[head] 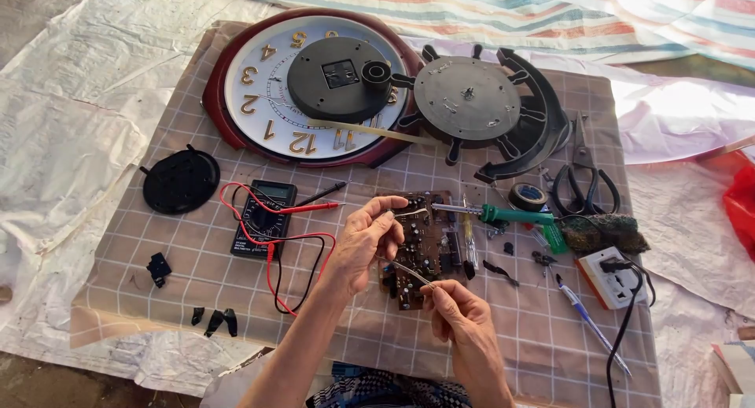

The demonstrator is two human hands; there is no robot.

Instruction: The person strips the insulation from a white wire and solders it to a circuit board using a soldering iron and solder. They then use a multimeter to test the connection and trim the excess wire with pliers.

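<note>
My left hand point(363, 239) pinches the end of a thin pale wire point(410, 213) just above a brown circuit board point(425, 247) lying on the checked cloth point(503, 329). My right hand point(464, 317) grips slim metal tweezers point(413, 273) whose tip points up-left over the board's near edge. Both hands hover over the board, a few centimetres apart. A green-handled soldering iron point(511, 214) rests just beyond the board, its tip pointing left.
A black multimeter point(263, 217) with red and black leads lies left of the board. Behind are a round wall clock face point(259, 93), black plastic discs point(468, 101), a round cover point(181, 181), scissors point(582, 180), tape roll point(527, 195), white power strip point(613, 278), a pen point(590, 321).
</note>
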